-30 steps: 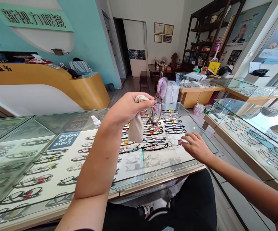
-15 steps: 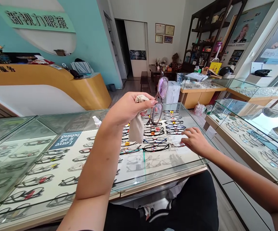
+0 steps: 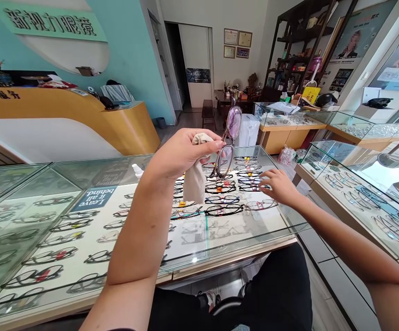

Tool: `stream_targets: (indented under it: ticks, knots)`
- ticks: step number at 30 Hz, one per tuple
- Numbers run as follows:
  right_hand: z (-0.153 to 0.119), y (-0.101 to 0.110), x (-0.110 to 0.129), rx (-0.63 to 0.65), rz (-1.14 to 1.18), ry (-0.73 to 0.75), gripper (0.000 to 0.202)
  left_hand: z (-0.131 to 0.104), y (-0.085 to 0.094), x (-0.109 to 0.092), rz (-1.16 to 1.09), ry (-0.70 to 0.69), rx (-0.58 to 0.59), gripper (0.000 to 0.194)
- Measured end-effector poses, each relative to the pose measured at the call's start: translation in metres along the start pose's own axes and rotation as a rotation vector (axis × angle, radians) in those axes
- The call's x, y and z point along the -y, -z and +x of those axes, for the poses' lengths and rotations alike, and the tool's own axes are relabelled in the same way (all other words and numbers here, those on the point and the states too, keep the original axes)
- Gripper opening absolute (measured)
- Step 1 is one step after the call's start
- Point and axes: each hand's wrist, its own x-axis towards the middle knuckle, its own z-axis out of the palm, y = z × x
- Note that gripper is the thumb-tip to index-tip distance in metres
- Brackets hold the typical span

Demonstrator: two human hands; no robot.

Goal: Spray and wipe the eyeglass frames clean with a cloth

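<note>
"Beige cloth (image 3: pixel 195 184) hangs from which hand?"

"The left hand (image 3: pixel 179 149); its fingers are closed on it and on a pair of glasses (image 3: pixel 234 123) too."

"Where are the glasses?"

"Raised above the glass display case (image 3: pixel 227 260), seen against its far edge, one lens higher than the other."

"And the right hand (image 3: pixel 280 186)?"

"By the case's right edge, fingers loosely spread, gripping nothing; whether it touches the top, I can't tell."

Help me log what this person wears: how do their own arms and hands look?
The left hand and right hand are both gloveless, with no ring, watch or bracelet showing. The left forearm, with a small dark spot, and the right forearm are bare.
</note>
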Motion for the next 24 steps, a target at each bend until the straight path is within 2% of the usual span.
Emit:
stream_targets:
  ticks: [4,8,19,24]
  knots:
    - [0.033,-0.014,-0.018,0.102,0.09,0.047,0.02,0.0,0.0,-0.003,-0.005,-0.021,0.006,0.038]
    - [0.052,-0.029,-0.03,0.151,0.112,0.072,0.013,0.001,0.002,-0.004,-0.009,-0.035,0.016,0.038]
    - [0.068,-0.049,-0.05,0.187,0.115,0.218,0.011,0.002,0.003,0.0,-0.022,-0.041,0.018,0.035]
    - [0.075,-0.05,-0.057,0.18,0.114,0.298,0.012,0.002,0.004,-0.001,0.001,-0.048,0.026,0.035]
